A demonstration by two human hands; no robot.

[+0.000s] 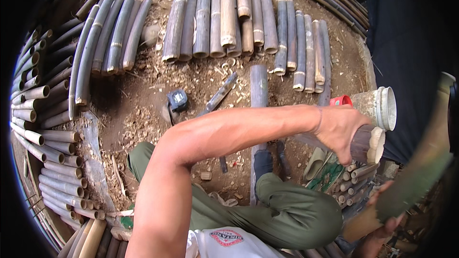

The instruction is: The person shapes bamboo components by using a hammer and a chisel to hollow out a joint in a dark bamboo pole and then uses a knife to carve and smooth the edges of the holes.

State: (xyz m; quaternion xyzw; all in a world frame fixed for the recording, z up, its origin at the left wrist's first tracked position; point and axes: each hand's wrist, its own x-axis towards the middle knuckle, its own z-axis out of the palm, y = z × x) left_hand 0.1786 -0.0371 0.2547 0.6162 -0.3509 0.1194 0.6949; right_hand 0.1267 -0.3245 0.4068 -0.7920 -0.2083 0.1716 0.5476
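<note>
From my remote seat I see the widest thing first: the dirt floor, strewn with chips and ringed by cut bamboo; a long row of bamboo lengths lies side by side across the top, another bundle slants at upper left, and stacked bamboo ends curve down the left rim; a single dark bamboo pole runs down the middle toward the person's green-trousered knee; the left hand reaches across the body and is closed over the top of an upright bamboo piece at the right, just below a pale plastic jar lying on its side with a red cap beside it; the right hand sits low at the right edge, wrapped around the handle of a broad blade, blurred, so I cannot tell exactly how it is gripped; I judge the step in hand to be steadying the piece for a cut, and the next move calls for a firm hold and fingers kept clear of the blade's path; smaller things follow: a flat metal tool on the dirt, a black tape measure just beside it; the only label is a red-and-white oval patch on the white cloth at the bottom edge.
</note>
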